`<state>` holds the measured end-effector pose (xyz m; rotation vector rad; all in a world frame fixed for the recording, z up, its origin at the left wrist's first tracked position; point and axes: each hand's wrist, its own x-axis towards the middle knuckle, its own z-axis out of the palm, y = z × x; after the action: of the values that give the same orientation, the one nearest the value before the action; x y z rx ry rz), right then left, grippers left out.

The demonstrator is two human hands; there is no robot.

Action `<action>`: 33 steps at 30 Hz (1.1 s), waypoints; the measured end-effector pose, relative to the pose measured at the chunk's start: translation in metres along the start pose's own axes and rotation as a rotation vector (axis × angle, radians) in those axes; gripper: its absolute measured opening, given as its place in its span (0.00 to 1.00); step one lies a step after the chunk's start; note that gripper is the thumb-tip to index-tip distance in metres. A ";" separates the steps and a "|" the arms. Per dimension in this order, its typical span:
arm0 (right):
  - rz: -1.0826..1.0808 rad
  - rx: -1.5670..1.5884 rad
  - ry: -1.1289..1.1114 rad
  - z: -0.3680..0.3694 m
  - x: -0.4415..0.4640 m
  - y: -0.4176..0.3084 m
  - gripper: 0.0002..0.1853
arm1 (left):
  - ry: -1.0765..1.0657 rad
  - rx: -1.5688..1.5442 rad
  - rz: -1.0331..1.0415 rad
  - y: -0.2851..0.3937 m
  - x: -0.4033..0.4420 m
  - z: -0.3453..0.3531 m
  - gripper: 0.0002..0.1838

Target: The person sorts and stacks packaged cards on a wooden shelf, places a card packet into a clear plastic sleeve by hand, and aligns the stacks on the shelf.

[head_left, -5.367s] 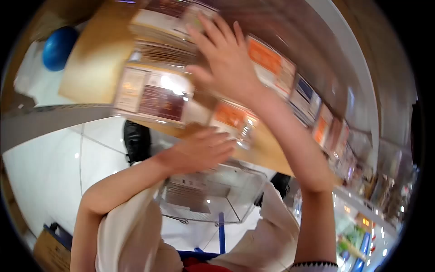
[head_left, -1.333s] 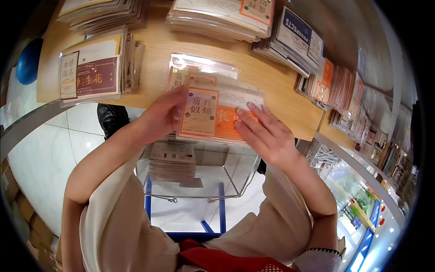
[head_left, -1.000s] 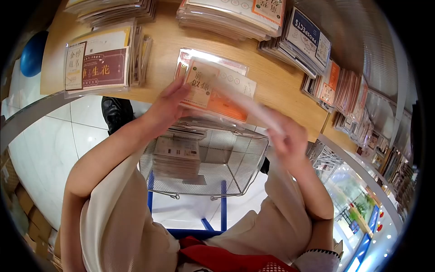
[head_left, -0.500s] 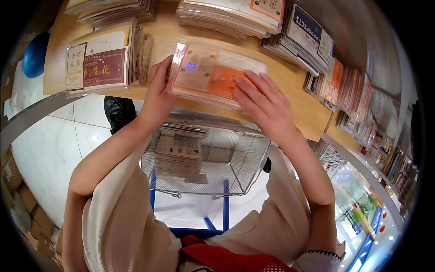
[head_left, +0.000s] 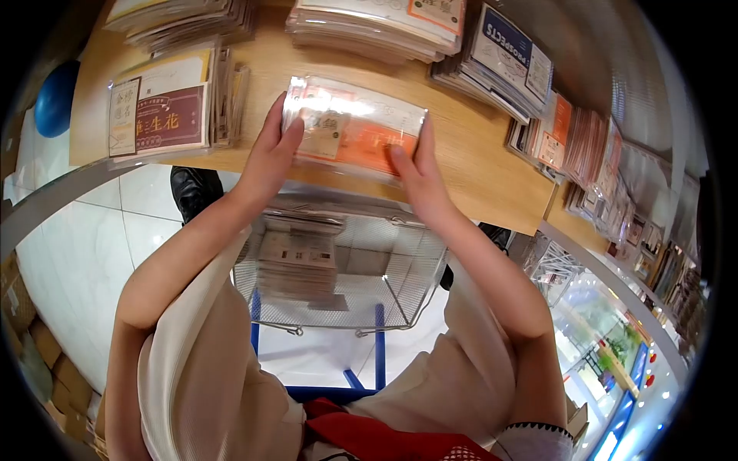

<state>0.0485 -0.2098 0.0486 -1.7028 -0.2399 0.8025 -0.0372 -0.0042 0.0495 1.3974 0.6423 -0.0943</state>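
Between my two hands is an orange and white paper pack in clear plastic [head_left: 369,144], held just over the near part of the wooden tabletop. My left hand [head_left: 269,157] grips its left end, thumb on the front face. At the right end, my right hand [head_left: 421,175] has its thumb on the front and its fingers behind the edge. Light glares off the plastic cover, and I cannot tell whether it is one pack or a few together. Below the table edge, a wire mesh basket [head_left: 384,265] holds a pile of similar wrapped packs [head_left: 296,257].
Wrapped packs with a maroon and yellow front [head_left: 171,115] stand at the table's left. More piles lie at the back, including a blue-labelled stack [head_left: 503,58]. Further packs [head_left: 584,150] line the right. A blue ball [head_left: 58,100] is beyond the left edge.
My right hand has moved from the pack's front face to its right end, and its thumb now presses there. My left thumb has come onto the front. The view has shifted slightly.
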 end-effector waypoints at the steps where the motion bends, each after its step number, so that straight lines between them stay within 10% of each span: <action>1: -0.016 -0.019 -0.006 0.003 0.002 0.004 0.43 | -0.004 0.067 0.053 -0.014 0.002 -0.001 0.27; 9: -0.084 -0.060 -0.055 -0.022 0.001 0.016 0.29 | 0.020 0.327 0.131 -0.035 0.015 -0.018 0.29; 14: -0.486 -0.654 0.555 -0.133 -0.016 -0.004 0.15 | 0.051 1.018 0.806 0.001 0.001 0.002 0.35; 19: -0.165 -1.266 0.900 -0.245 0.030 0.003 0.43 | -0.235 1.220 0.904 0.008 -0.004 0.016 0.38; 22: 0.202 -1.233 0.693 -0.284 0.063 0.027 0.63 | -0.282 1.241 0.836 0.012 -0.002 0.018 0.39; 33: 0.520 -1.179 0.611 -0.242 0.056 -0.022 0.63 | -0.309 1.252 0.805 0.018 -0.003 0.017 0.37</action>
<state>0.2455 -0.3609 0.0678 -3.1166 0.2327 0.4383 -0.0259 -0.0175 0.0672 2.6719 -0.4011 -0.0619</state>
